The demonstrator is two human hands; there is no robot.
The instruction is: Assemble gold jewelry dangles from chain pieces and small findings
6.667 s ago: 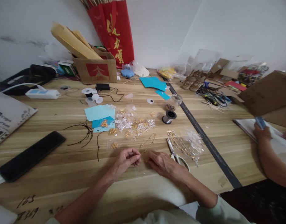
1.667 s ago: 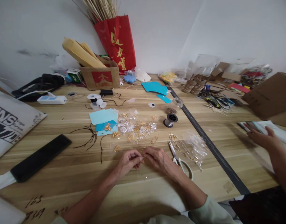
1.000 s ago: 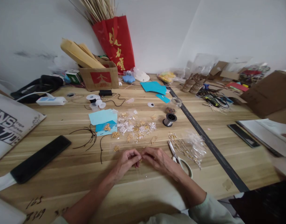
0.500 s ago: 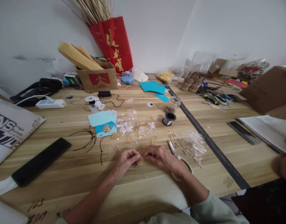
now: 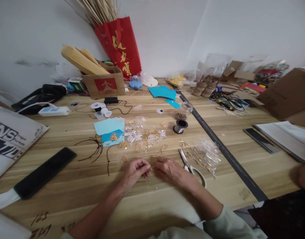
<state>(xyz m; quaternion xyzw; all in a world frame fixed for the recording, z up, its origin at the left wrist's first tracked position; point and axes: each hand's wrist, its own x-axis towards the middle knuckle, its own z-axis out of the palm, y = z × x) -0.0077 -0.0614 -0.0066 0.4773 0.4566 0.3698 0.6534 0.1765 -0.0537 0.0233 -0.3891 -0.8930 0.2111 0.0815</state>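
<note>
Gold chain (image 5: 162,150) lies in a narrow loop on the table (image 5: 92,186), just beyond the fingertips, its near end running in toward the hands. The left hand (image 5: 137,170) has thumb and forefinger together, pinched on what looks like a bit of that chain; a thin clear strand (image 5: 148,182) shows below. The right hand (image 5: 168,168) is just beside, knuckles up, fingers curled in; I cannot tell whether they clamp anything. Such a fine piece probably explains the close, low pose: one hand can steady while the other works, near the eyes.

The packets (image 5: 147,136) of gold and silver beads spread straight ahead, likely to suit either hand. One sits on blue card (image 5: 109,125), perhaps for contrast. The scissors (image 5: 183,157) lie partly behind the right forearm, blades pointing away and handles nearer the person, handy for a pick-up. The spool (image 5: 180,126) stands on end, which should stop it rolling. More chains (image 5: 193,157) lie beside the scissors, apparently set aside from the working spot.
</note>
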